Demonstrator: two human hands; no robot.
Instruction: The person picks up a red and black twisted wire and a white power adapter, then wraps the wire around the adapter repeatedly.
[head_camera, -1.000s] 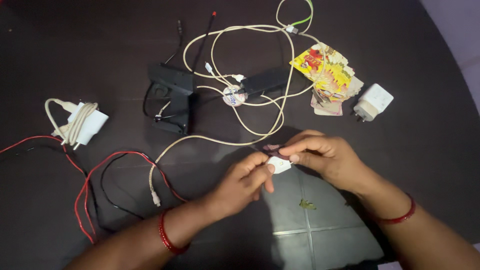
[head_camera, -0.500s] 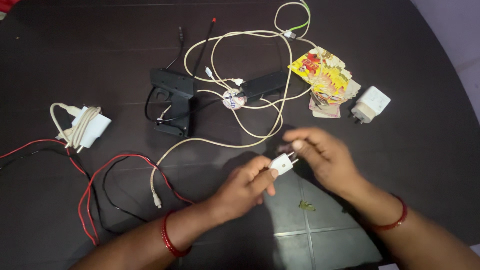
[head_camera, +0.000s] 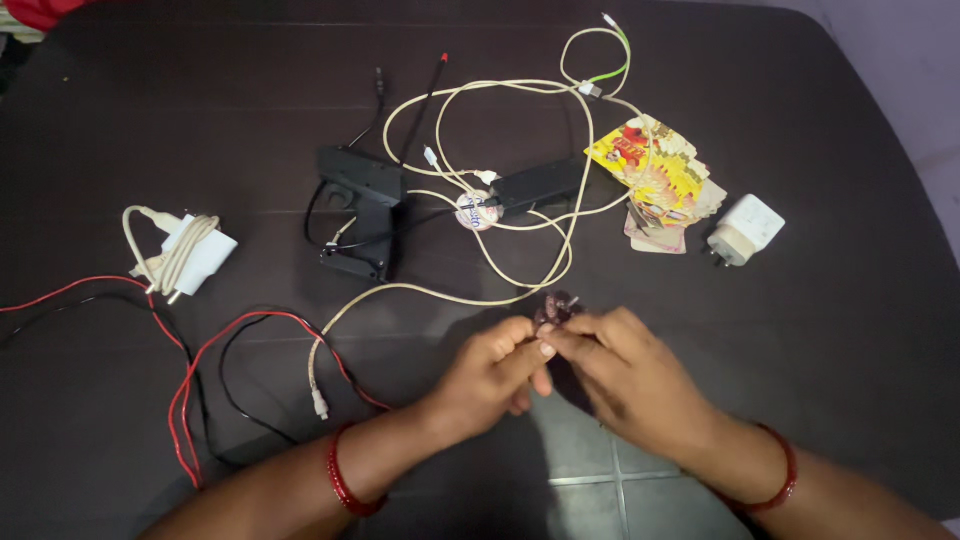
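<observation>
Together, both hands (head_camera: 560, 365) pinch a small dark knobbly object (head_camera: 555, 308).

Table: dark round-edged table (head_camera: 820, 330) fills nearly the whole view, its surface matt.
Floor: grey tiles (head_camera: 600, 470) show past the table's near edge.
Wall: pale strip at the far right corner.
Light: dim.

We see a dark desk (head_camera: 800, 330) with a matt, faintly grained surface, and on it a white charger block (head_camera: 745, 228) of smooth, slightly glossy plastic. The black pistol-shaped tool (head_camera: 362, 208) looks like matt plastic, the cream cable (head_camera: 520, 200) and red wire (head_camera: 185, 400) wear smooth rubbery sheaths, and the yellow cards (head_camera: 655, 170) are glossy printed paper. Shiny red bangles (head_camera: 340, 482) ring our wrists.
</observation>
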